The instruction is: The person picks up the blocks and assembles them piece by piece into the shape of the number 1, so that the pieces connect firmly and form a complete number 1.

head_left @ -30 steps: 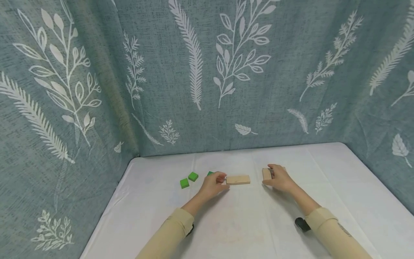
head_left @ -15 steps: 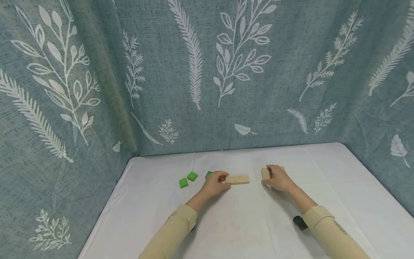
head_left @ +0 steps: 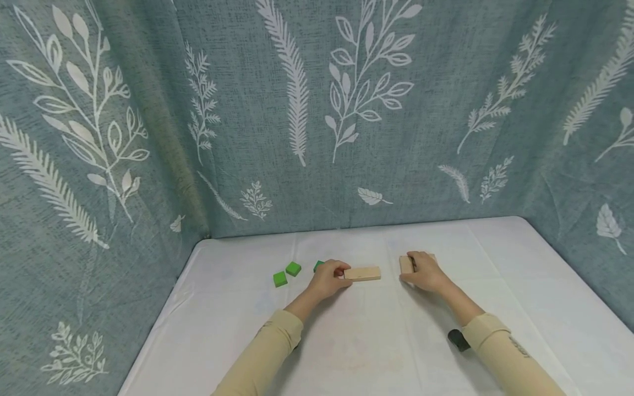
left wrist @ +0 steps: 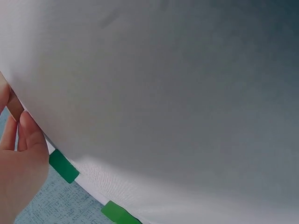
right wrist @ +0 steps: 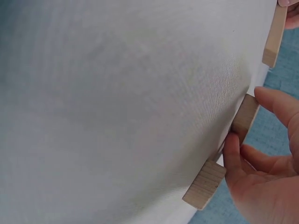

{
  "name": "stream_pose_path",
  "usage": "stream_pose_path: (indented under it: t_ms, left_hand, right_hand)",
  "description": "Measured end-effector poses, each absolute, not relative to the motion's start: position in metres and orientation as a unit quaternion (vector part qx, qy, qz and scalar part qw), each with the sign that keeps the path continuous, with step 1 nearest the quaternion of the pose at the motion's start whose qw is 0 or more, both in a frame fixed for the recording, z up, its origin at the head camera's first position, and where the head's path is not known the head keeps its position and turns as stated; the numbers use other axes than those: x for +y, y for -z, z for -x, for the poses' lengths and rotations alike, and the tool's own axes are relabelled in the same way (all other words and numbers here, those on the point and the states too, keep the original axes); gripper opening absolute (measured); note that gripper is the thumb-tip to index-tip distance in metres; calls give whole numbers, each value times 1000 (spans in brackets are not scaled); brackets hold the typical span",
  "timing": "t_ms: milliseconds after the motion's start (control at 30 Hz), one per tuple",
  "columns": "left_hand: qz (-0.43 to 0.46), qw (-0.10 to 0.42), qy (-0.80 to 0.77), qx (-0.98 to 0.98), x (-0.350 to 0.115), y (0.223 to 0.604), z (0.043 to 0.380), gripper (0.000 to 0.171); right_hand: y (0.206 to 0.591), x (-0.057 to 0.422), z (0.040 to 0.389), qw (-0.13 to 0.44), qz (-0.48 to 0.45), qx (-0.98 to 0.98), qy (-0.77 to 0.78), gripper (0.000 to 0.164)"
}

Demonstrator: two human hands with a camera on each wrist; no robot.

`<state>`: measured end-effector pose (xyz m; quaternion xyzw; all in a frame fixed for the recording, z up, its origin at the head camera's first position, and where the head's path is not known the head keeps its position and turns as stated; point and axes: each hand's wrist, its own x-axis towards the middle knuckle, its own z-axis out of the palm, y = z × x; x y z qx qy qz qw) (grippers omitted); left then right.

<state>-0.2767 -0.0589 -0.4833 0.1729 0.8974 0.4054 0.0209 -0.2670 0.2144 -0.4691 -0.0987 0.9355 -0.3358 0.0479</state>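
A flat, light wooden block [head_left: 363,274] lies lengthwise on the white table, its left end between the thumb and fingers of my left hand [head_left: 327,280]. In the left wrist view the fingers pinch this block [left wrist: 15,108] at the picture's edge. Further right, my right hand [head_left: 427,273] grips another wooden block [head_left: 406,265], which points away from me. The right wrist view has the thumb and fingertips on opposite sides of that block [right wrist: 245,113]. A third wooden block [right wrist: 204,185] sits beside the right fingers; from the head, the hand mostly covers it.
Two light green blocks [head_left: 280,279] lie left of my left hand. A darker green block [head_left: 318,265] is partly hidden behind that hand. The white table [head_left: 366,341] meets a blue-green leaf-patterned curtain [head_left: 317,137] at the back and sides. A black device [head_left: 458,340] sits at the right wrist.
My left hand has closed in on the left end of the lengthwise block and now grips it. The right hand keeps its hold. The head view shifts very slightly.
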Motion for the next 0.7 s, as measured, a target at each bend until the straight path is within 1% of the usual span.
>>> stream_pose_path:
  t_ms: [433,700]
  left_hand:
    - [-176,18,-420,890,-61,482,275,31]
    - [-168,29,-431,886,-64,479,270,32]
  right_hand:
    - [470,214,270,42,101,938,329,66]
    - [472,215,270,42,102,940,323,67]
